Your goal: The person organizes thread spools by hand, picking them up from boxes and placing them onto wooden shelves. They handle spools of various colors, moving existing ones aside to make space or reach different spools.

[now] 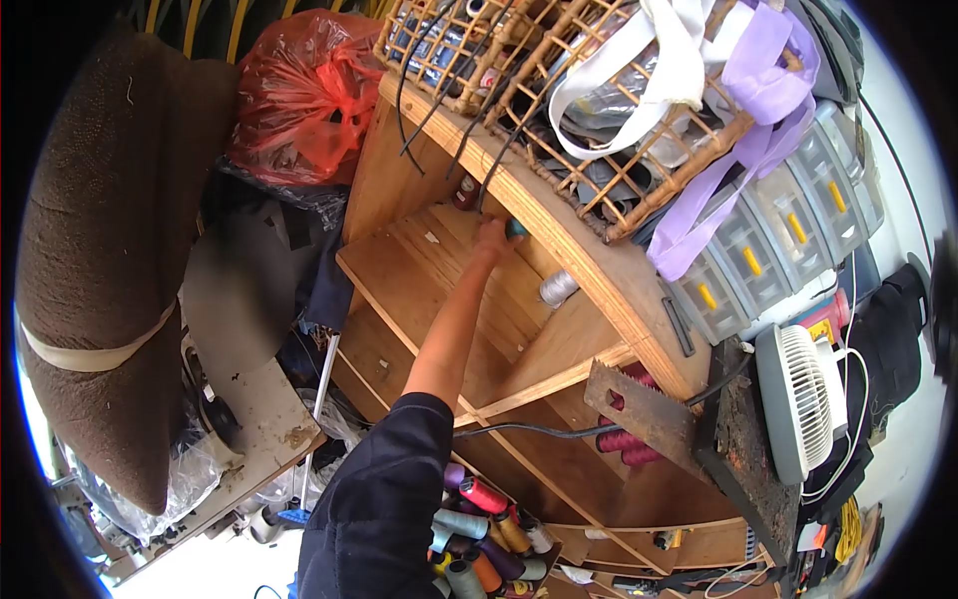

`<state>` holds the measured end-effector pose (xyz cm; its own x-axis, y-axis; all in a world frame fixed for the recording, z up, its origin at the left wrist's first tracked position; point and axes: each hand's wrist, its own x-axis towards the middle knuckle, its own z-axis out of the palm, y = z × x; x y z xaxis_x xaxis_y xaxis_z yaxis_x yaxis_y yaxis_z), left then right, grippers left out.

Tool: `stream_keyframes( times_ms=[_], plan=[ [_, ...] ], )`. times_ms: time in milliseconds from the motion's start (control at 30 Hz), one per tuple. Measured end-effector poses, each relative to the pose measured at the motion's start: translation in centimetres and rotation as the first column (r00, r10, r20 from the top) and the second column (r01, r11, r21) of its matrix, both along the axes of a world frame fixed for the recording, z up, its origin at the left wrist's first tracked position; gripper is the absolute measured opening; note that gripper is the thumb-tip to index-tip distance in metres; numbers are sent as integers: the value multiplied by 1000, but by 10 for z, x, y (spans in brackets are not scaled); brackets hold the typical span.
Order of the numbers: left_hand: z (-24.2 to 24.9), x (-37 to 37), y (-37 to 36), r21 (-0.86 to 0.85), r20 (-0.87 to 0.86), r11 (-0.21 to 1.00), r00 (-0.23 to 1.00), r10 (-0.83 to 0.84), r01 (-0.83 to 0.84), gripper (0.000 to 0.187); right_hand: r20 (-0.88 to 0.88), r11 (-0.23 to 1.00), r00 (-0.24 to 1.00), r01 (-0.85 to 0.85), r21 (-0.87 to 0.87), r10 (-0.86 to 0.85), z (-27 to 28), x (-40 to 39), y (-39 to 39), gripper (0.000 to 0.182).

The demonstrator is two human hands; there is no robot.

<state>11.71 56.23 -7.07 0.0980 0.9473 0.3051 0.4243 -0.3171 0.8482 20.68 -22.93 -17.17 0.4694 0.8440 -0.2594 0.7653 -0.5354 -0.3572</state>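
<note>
My right hand [489,238] reaches deep into the upper compartment of a wooden shelf unit [419,265]. Its fingers are closed around a teal thread spool [516,229], which shows only in part beside the hand. A dark red spool [465,192] stands just beyond it near the back. Nearer to me, a silvery grey thread spool [559,289] sits against the compartment's side. Below my dark sleeve, several colourful thread spools [484,494] are heaped together. My left hand is out of the frame.
Wicker baskets [624,205] and clear drawers with yellow handles [750,262] stand on top of the unit. A rusty metal plate [649,414] juts out near a white fan [793,404]. A black cable [539,429] crosses the shelf front. A red plastic bag [304,95] and brown roll [110,220] lie left.
</note>
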Motion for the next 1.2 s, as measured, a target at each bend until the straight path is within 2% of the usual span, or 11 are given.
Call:
stream_keyframes(
  times_ms=[33,167,267,433,533,633,767,800,967,1067,1200],
  plan=[
    [8,-1,-16,89,-151,995,988,-40,54,53,4,1000,1000,0,-1,0,0,-1,-1,68],
    [30,14,-74,177,124,974,978,-168,145,49,12,1000,1000,-1,4,1,-1,-5,-1,68],
    [23,41,-80,225,60,974,998,-36,21,51,25,1000,1000,-4,17,4,-3,-7,-7,68],
    [-10,49,-63,268,66,954,985,-160,137,65,42,999,999,-11,43,9,-6,-14,-20,68],
    [-1,5,-106,201,332,951,897,-293,236,60,53,998,999,-6,68,3,-8,-21,-37,69],
    [70,-102,-233,199,362,928,856,-369,316,47,125,990,991,-64,122,49,-15,-20,-60,69],
    [55,-197,-363,46,231,957,930,-288,285,34,12,997,999,42,-59,-41,18,-36,-51,76],
    [39,-214,-392,-44,196,940,926,-323,338,33,41,989,999,6,151,-13,12,-38,-52,67],
    [-28,-252,-535,-305,68,789,838,-541,534,38,32,997,997,-72,38,71,33,-36,-41,71],
    [-70,-249,-595,-314,-220,859,849,-480,404,67,-40,989,999,-14,-150,8,43,-32,-35,72],
    [-65,-252,-595,-251,-285,856,810,-512,452,70,-105,995,994,-13,-104,2,60,-35,-24,71]
  ],
)
